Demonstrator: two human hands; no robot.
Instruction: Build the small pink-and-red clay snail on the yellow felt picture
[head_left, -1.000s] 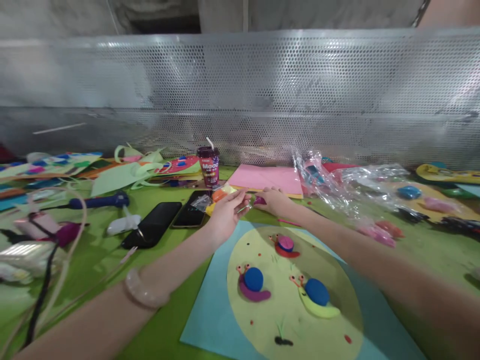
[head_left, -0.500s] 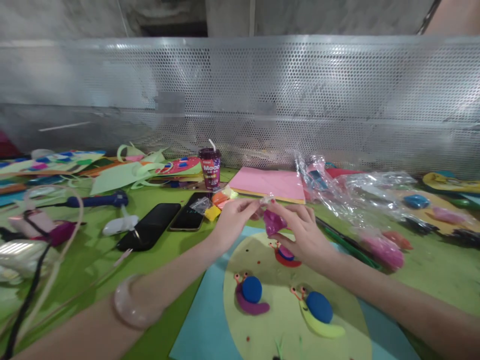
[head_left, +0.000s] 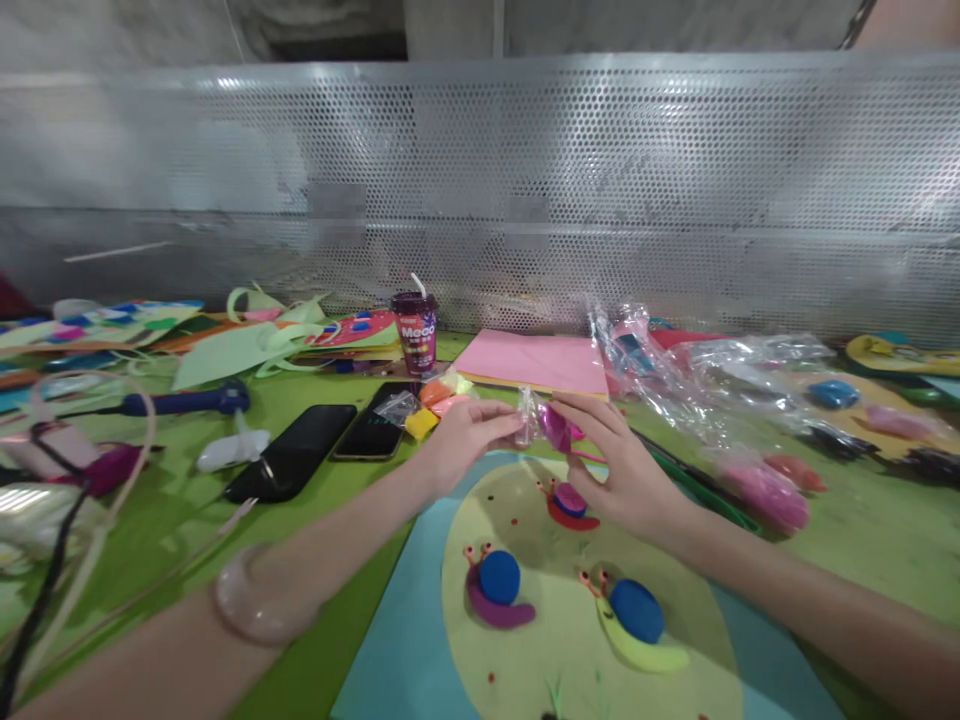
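Both my hands meet above the far edge of a blue sheet (head_left: 405, 640) that carries a yellow-green oval (head_left: 675, 690). My left hand (head_left: 461, 440) pinches the clear plastic end of a small bag of magenta clay (head_left: 553, 425). My right hand (head_left: 622, 465) holds the same bag from the right, fingers curled round it. Under my hands, on the oval, sit three clay snails: a red and magenta snail (head_left: 568, 502), a purple snail with a blue shell (head_left: 499, 588), and a yellow-green snail with a blue shell (head_left: 636, 620).
Two black phones (head_left: 300, 465) lie left on the green table (head_left: 187, 520). A purple drink cup (head_left: 417, 332), pink paper (head_left: 536, 362), small clay pieces (head_left: 431, 405) and crumpled clear bags (head_left: 712, 385) lie behind. A perforated metal screen (head_left: 525, 190) closes the far side. Cables and tools lie far left.
My hands lifted the magenta clay bag from the table near the pink paper and drew it closer, above the oval. The view shifted slightly.
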